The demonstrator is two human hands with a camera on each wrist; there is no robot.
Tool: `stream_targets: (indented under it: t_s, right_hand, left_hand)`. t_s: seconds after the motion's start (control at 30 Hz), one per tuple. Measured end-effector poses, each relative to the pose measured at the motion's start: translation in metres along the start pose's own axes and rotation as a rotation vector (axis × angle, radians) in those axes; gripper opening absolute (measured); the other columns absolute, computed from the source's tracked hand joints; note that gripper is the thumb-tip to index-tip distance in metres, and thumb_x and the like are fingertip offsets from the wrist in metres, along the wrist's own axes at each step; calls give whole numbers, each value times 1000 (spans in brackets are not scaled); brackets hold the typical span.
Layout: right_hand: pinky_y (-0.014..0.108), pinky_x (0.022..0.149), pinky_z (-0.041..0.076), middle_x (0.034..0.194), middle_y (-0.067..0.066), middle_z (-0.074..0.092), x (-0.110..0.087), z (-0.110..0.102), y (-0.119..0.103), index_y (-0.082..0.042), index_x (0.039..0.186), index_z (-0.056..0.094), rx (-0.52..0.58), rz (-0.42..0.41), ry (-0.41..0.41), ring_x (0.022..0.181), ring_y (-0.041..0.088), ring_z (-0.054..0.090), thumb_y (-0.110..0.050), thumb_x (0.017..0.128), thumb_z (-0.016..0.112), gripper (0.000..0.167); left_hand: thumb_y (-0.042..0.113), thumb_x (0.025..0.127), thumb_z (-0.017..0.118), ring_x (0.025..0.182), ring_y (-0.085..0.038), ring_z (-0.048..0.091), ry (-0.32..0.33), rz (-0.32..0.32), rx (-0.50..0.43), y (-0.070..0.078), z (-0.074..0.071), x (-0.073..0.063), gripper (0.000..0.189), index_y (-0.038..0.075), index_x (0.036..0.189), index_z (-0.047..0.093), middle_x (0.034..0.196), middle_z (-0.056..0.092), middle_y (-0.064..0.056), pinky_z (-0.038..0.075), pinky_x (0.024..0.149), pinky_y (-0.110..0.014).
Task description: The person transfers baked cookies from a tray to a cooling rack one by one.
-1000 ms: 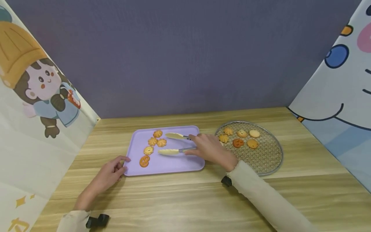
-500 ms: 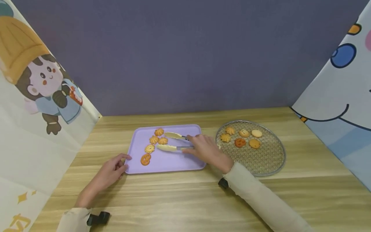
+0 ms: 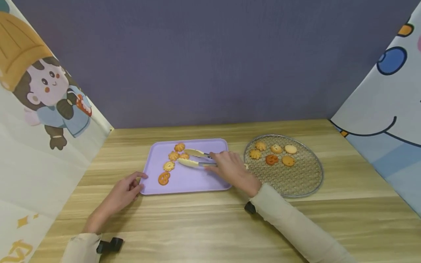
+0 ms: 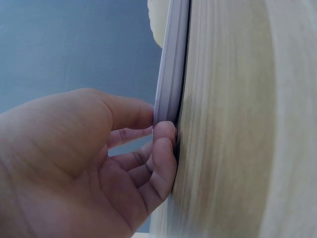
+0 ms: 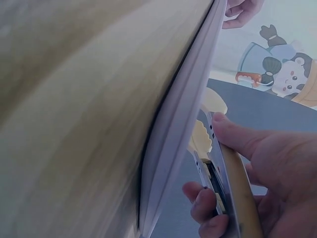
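My right hand grips a pair of tongs with cream tips, thumb on one arm and fingers on the other, as the right wrist view shows. The tips reach over the lilac tray and stand on either side of a swirled cookie, partly covered by them. Nearby on the tray lie two more swirled cookies, a round pale cookie and a pretzel-shaped cookie. My left hand pinches the tray's near left corner between thumb and curled fingers.
Right of the tray lies a round wire-mesh rack with a metal rim. Several cookies sit on it, among them a reddish pretzel and a plain pale round one. A dark panel stands behind the wooden table.
The tongs have moved a little left and away from me, and their tips have drawn closer together around the swirled cookie. My left hand stays at the tray corner.
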State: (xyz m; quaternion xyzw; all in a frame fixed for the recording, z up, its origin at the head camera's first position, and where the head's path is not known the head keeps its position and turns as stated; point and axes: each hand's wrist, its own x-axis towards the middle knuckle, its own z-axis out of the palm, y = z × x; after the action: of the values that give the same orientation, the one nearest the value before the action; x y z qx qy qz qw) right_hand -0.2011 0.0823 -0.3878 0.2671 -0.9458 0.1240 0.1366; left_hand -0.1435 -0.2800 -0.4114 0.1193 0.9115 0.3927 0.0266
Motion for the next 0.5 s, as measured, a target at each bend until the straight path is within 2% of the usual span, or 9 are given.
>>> stream_targets:
  t_s: [0.27,0.5]
  right_hand:
    - [23,38,36,60,-2,52,0,-1,-3,-7,103,71,-1,-12,-7,45,10,45,-43,88,74,39]
    - [23,38,36,59,-3,50,-1,-3,-2,-8,104,72,5,4,-30,46,9,43,-44,88,73,39]
  left_hand:
    - [-1,96,58,57,-11,52,4,8,31,-2,-2,0,28,0,125,58,75,55,-5,46,48,-24]
    - [-1,97,59,57,-11,51,3,16,21,-2,0,0,28,-1,125,58,75,55,-5,45,47,-24]
